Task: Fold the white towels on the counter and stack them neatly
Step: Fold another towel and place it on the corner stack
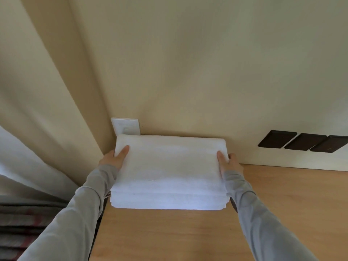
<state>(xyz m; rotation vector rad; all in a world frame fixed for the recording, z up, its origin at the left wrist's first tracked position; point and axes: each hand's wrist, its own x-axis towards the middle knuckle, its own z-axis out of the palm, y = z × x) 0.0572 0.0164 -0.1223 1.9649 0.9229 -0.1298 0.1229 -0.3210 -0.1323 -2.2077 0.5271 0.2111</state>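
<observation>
Towel stack (169, 172) between left fingers (122, 152) and right fingers (233, 157) — thumbs atop

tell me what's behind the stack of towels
A white wall plate rises behind the stack of towels at its back left corner, its lower part covered. Otherwise only beige wall shows; where wall meets counter behind the stack is hidden.
</observation>
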